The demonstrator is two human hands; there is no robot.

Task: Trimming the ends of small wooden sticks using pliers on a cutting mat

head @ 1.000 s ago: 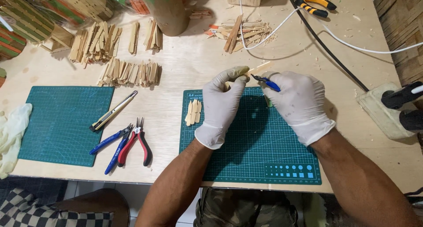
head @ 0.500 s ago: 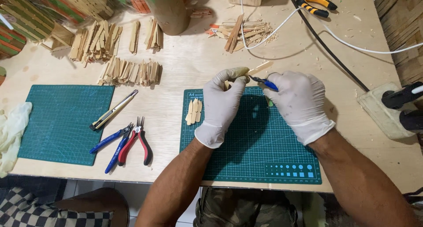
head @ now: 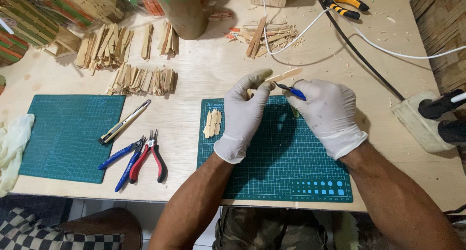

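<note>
Held between both gloved hands, just above the far edge of the green cutting mat (head: 291,177): a thin wooden stick (head: 286,75). Pinched at its near end by the left hand (head: 243,115), thumb and forefinger closed on it. Met from the other side by the right hand (head: 329,113), curled around a blue-handled cutter (head: 292,90) (tip set against the stick's lower end, exact contact too small to tell). Long axis slanted, running up and away from the mat's far edge toward the right, free end pointing out over bare tabletop beyond the mat. On the mat's left margin, beside the left wrist: a small bundle of cut sticks (head: 212,123), laid side by side and pointing away. Left of the mat: red-handled pliers (head: 151,156), blue-handled pliers (head: 122,157) and a utility knife (head: 124,122).
</note>
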